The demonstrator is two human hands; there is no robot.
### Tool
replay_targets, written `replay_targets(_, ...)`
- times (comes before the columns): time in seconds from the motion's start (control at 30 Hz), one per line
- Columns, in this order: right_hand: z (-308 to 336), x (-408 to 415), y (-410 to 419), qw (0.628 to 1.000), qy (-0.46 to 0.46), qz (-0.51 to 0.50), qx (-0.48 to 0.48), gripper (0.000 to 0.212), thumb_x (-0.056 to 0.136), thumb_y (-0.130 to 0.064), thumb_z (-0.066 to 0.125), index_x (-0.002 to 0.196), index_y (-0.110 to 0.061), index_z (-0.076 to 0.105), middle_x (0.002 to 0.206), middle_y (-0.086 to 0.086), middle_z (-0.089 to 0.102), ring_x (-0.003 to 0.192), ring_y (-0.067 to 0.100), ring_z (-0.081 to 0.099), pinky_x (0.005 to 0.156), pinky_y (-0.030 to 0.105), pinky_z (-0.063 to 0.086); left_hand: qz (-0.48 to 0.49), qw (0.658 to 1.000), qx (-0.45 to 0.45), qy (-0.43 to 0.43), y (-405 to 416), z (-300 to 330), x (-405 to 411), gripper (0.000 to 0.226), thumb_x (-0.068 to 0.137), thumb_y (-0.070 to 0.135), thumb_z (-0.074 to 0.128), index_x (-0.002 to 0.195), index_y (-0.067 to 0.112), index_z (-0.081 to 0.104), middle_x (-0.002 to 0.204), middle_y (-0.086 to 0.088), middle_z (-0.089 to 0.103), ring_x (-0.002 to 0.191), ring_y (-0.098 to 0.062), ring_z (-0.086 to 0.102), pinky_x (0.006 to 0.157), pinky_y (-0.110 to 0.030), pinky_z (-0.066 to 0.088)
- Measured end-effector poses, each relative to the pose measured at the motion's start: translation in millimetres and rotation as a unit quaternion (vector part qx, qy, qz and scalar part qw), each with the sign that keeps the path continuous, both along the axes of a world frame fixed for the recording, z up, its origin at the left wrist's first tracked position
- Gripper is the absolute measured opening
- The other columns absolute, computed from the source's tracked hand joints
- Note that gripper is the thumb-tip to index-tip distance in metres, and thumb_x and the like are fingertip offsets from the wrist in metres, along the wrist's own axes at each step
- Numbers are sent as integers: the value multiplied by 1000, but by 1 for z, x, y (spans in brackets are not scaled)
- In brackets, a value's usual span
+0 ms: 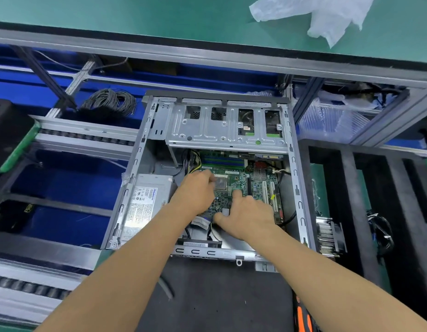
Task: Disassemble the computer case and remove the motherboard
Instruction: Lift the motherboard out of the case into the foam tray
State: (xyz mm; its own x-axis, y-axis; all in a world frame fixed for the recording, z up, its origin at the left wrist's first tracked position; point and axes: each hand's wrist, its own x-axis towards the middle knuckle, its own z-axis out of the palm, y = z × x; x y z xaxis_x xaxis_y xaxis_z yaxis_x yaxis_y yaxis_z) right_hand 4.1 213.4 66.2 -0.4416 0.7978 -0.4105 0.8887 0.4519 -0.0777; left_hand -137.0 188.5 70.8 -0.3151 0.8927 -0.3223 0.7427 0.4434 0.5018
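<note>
Green matting covers the upper desk (159,10) at the far edge of the head view, with a crumpled plastic bag (322,15) lying toward its far right corner. Below it, on a dark mat (219,295) at the near edge, the computer case (301,188) lies on its side with the side panel off, so its inside faces up for easy reach. The motherboard (253,185) sits flat in the case's right half, under the metal drive cage (222,130), with the power supply (145,202) along the left wall.

Both hands are down on the board. The left hand (195,190) has its fingers (207,179) curled near the processor socket; whether they pinch anything I cannot tell. The right hand (246,214) rests spread on the board's near edge, fingers straight and thumb pointing left, likely to steady or lift that side.

A heatsink (327,236) stands outside the case in a black foam tray (351,188) at the right, probably set aside so the board comes out free. An orange-handled tool (303,317) lies by the near edge.
</note>
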Motion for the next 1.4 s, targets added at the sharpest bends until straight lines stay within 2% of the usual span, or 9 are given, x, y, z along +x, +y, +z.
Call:
replay_targets(0.13, 14, 4, 3, 999, 21, 6, 42, 64, 79, -67, 32, 118, -20, 50, 67, 0, 43, 71, 28, 50, 54, 31, 33, 50, 994, 73, -65, -2, 21, -4, 20, 100, 23, 48, 115, 20, 62, 104, 2, 62, 74, -8, 53, 68, -23, 40)
replay_targets(0.33, 45, 4, 12, 997, 48, 14, 56, 55, 73, -69, 29, 86, -21, 52, 76, 4, 49, 74, 28, 46, 60, 34, 35, 84, 962, 215, -147, -16, 49, -9, 16, 99, 25, 52, 103, 30, 66, 90, 14, 67, 79, -1, 58, 63, -5, 42)
replay_targets(0.43, 59, 2, 12, 997, 49, 30, 53, 62, 70, -74, 24, 82, -20, 52, 67, -1, 39, 74, 28, 45, 56, 31, 31, 105, 942, 265, -174, -21, 58, -12, 18, 99, 26, 52, 94, 36, 67, 85, 25, 67, 80, 10, 58, 66, -2, 39)
replay_targets(0.5, 65, 4, 12, 997, 41, 33, 50, 63, 71, -75, 23, 82, -20, 52, 66, -3, 34, 73, 27, 44, 54, 30, 28, 114, 941, 268, -172, -25, 60, -16, 20, 99, 29, 51, 91, 38, 67, 85, 28, 68, 83, 10, 60, 71, -3, 42)
replay_targets(0.67, 71, 10, 10, 999, 38, 18, 26, 59, 78, -71, 28, 84, -18, 53, 69, -2, 35, 74, 27, 45, 55, 31, 32, 143, 926, 276, -214, -40, 55, -21, 20, 100, 25, 51, 94, 28, 69, 94, 15, 72, 96, -2, 65, 90, -25, 51)
replay_targets(0.87, 73, 10, 2, 998, 26, 24, 46, 61, 82, -67, 27, 96, -17, 60, 78, 3, 40, 86, 31, 53, 66, 37, 40, 154, 922, 291, -203, -53, 55, -26, 21, 100, 21, 49, 92, 30, 67, 93, 14, 71, 95, -1, 65, 90, -23, 50)
replay_targets(0.97, 70, 11, -4, 998, 37, 28, 42, 55, 84, -65, 28, 88, -17, 55, 70, -1, 38, 77, 29, 49, 61, 34, 36, 155, 922, 290, -202, -55, 53, -26, 20, 100, 22, 50, 93, 29, 68, 94, 13, 71, 95, -3, 65, 91, -25, 50)
replay_targets(1.1, 67, 14, -8, 997, 57, 22, 55, 49, 80, -61, 29, 82, -18, 53, 67, -1, 42, 72, 29, 51, 62, 33, 42, 163, 922, 285, -204, -54, 51, -27, 20, 100, 22, 50, 94, 28, 68, 94, 13, 72, 96, -3, 65, 92, -27, 50)
replay_targets(1.4, 46, 9, -29, 996, 80, 25, 33, 40, 77, -55, 34, 86, -18, 48, 62, -1, 43, 63, 25, 49, 50, 27, 32, 157, 923, 284, -209, -55, 50, -27, 21, 100, 23, 51, 92, 32, 68, 90, 18, 72, 93, 4, 64, 83, -10, 46)
